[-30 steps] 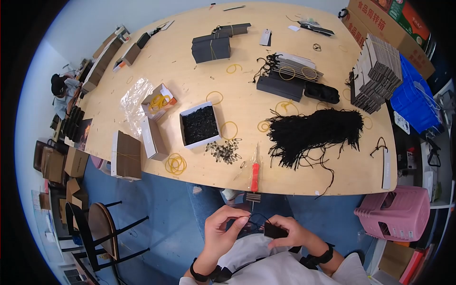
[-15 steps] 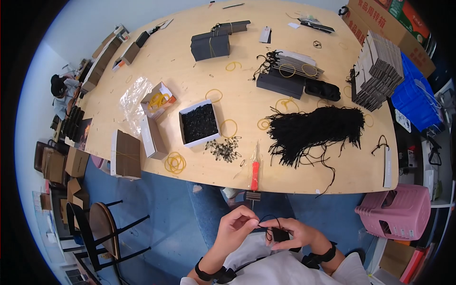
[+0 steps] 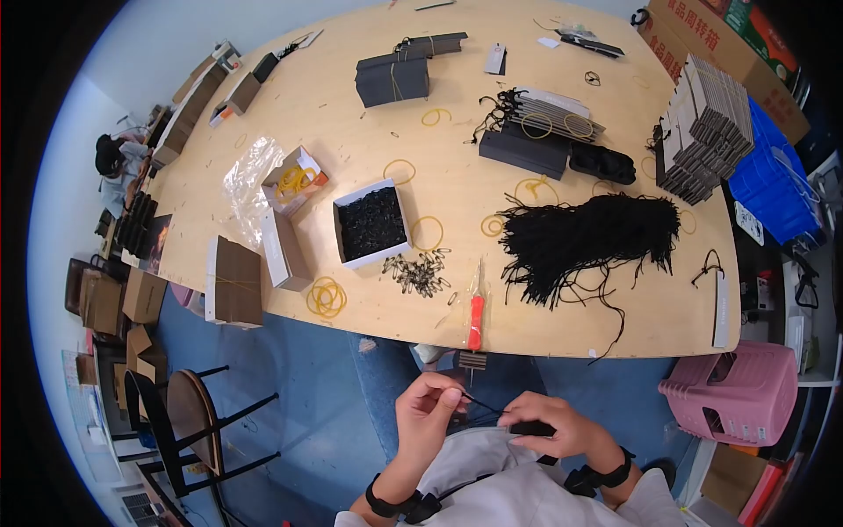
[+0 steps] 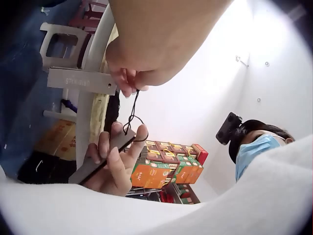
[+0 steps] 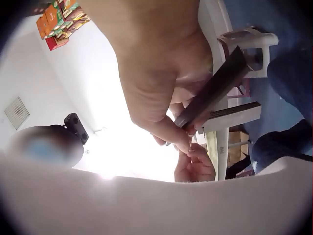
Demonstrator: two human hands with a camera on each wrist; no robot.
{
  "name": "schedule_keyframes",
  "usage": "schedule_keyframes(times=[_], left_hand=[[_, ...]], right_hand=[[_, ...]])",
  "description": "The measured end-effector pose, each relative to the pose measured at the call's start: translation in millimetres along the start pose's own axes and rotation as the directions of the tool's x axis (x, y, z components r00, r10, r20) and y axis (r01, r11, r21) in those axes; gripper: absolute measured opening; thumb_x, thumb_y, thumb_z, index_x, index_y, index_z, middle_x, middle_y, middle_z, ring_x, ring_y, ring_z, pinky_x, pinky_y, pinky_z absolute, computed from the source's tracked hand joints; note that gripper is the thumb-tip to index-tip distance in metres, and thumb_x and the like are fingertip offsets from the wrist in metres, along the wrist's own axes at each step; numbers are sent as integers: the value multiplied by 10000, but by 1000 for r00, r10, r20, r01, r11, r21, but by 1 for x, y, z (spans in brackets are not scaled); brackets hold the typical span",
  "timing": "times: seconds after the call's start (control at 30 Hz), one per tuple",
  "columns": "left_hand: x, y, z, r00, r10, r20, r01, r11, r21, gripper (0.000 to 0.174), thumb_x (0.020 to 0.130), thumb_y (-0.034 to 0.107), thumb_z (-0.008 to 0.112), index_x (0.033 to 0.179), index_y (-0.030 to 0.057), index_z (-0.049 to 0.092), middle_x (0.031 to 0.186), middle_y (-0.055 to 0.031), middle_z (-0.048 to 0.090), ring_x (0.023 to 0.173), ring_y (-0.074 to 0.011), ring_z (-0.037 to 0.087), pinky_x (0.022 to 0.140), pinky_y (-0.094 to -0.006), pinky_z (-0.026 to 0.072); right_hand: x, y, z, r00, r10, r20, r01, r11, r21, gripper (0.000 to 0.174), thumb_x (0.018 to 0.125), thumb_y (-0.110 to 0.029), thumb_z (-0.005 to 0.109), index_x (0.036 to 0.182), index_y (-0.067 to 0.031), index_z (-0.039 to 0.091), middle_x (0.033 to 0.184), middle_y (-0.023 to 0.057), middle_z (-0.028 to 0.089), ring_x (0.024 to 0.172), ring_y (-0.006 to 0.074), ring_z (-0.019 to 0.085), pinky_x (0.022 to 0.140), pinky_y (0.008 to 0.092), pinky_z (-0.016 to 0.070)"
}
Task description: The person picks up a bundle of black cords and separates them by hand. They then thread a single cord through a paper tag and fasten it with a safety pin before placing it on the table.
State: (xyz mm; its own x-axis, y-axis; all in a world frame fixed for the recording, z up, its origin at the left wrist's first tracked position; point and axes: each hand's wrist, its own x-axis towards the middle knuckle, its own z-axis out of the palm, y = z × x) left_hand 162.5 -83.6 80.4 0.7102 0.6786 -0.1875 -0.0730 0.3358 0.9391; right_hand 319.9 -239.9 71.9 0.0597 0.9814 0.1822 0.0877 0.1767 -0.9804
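Head view, looking down on a pale wooden table (image 3: 351, 114) with the person's lap below its near edge. Along the table from the left lie a banded stack of brown cards (image 3: 235, 285), loose yellow rubber bands (image 3: 326, 299), a white box (image 3: 339, 230) of small black pieces, a scatter of metal pins (image 3: 417, 274), a red-handled tool (image 3: 475, 321) and a large heap of black cords (image 3: 588, 237). A pink stool (image 3: 733, 395) stands on the floor at far right.

Over the lap, the left hand (image 3: 428, 406) pinches a single thin black cord (image 3: 481, 405) between thumb and fingertips. The cord runs rightward to a small dark tag (image 3: 533, 429), which the right hand (image 3: 553, 428) grips, thumb on top and fingers beneath. In the left wrist view the cord forms a small loop at the tag's end.

The cord looks soft, limp and nearly weightless, so it likely needs a firm fingertip pinch close to its end. The tag looks like a thin, light, stiff card, probably best held by its flat faces near the middle, leaving the corded end free.
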Motion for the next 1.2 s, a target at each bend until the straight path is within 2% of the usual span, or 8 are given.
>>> schedule_keyframes(times=[0.1,0.3,0.37,0.5,0.7,1.03,1.1,1.2], left_hand=[[0,0,0,993,83,-89,-86,996,-38,132,939,127,600,906,5,562,845,-72,624,753,-116,611,684,-233,510],[8,11,-4,954,186,-237,-207,976,-64,187,966,183,561,877,30,498,801,-71,559,692,-127,549,628,-237,454],[12,15,-5,929,195,-315,-235,967,-94,194,972,186,550,862,38,491,785,-59,525,687,-123,533,619,-232,450],[14,5,-9,922,224,-315,-254,966,-55,178,965,167,561,872,33,490,803,-58,545,683,-121,553,648,-238,464],[18,1,6,963,136,-234,-182,965,-191,171,966,163,560,876,34,494,804,-52,548,683,-108,547,657,-239,469],[19,2,2,957,184,-223,-222,962,-159,153,964,148,558,883,32,502,814,-71,569,691,-117,548,689,-240,467],[19,0,5,965,168,-200,-207,959,-195,150,962,143,559,883,29,504,820,-74,570,692,-122,557,689,-242,467],[14,7,23,998,-4,-67,-10,978,-207,60,922,40,582,909,2,539,804,-96,617,673,-144,620,614,-263,521]], right_hand=[[-5,-3,6,958,252,-134,-201,929,309,452,783,10,728,1205,-41,573,1070,158,585,947,246,621,862,320,488],[-11,-14,-6,936,291,-197,-327,927,-184,515,794,-164,750,1255,-77,537,1039,119,657,849,263,658,756,312,528],[-18,-19,-12,939,261,-223,-338,824,-454,496,761,-218,777,1211,-106,599,898,86,656,709,223,639,646,299,513],[-32,-38,-30,920,206,-333,-382,662,-645,488,719,-234,801,1169,-130,645,774,62,613,601,204,583,542,295,467],[-58,-50,-43,795,240,-558,-479,812,-333,470,647,-112,840,1055,-45,617,817,73,631,694,174,629,613,277,492],[-52,-51,-49,823,252,-509,-456,828,-327,435,639,-92,824,1002,-46,588,874,88,648,761,203,655,678,292,507],[-53,-57,-56,842,146,-519,-404,808,-429,340,702,-55,789,1001,-15,630,874,103,664,732,182,658,606,246,502],[-74,-55,-67,713,156,-684,-428,869,-247,248,715,0,753,950,7,675,839,106,656,699,176,636,584,252,488]])
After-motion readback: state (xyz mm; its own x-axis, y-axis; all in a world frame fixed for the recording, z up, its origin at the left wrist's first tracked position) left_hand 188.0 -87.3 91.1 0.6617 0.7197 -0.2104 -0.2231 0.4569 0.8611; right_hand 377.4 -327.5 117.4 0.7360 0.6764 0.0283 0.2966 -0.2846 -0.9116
